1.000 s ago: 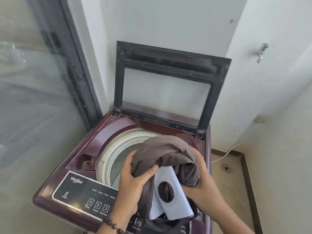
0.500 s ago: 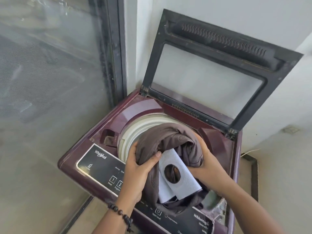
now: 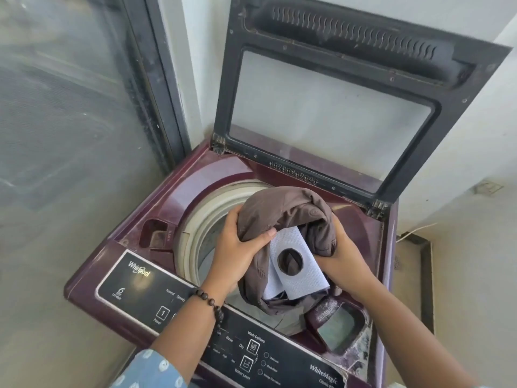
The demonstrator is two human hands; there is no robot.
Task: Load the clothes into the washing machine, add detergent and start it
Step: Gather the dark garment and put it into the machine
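Observation:
A maroon top-loading washing machine (image 3: 179, 203) stands with its dark-framed lid (image 3: 330, 113) raised against the wall. Over the white drum rim (image 3: 207, 217) I hold a bundle of brown clothes (image 3: 282, 208) with a pale blue-white piece (image 3: 305, 275) folded into it. My left hand (image 3: 237, 250) grips the bundle's left side, thumb across the front. On the right side my right hand (image 3: 344, 256) grips it too. The lower end of the bundle hangs into the drum opening. A detergent compartment (image 3: 341, 326) sits at the front right of the tub.
The black control panel (image 3: 251, 348) with buttons runs along the machine's front edge. A glass door with a dark frame (image 3: 156, 79) stands close on the left. White walls close in behind and right. A small recess (image 3: 156, 233) lies left of the drum.
The view has come closer and looks more steeply down on the machine. The bundle, still held by both hands, now sits lower over the drum opening.

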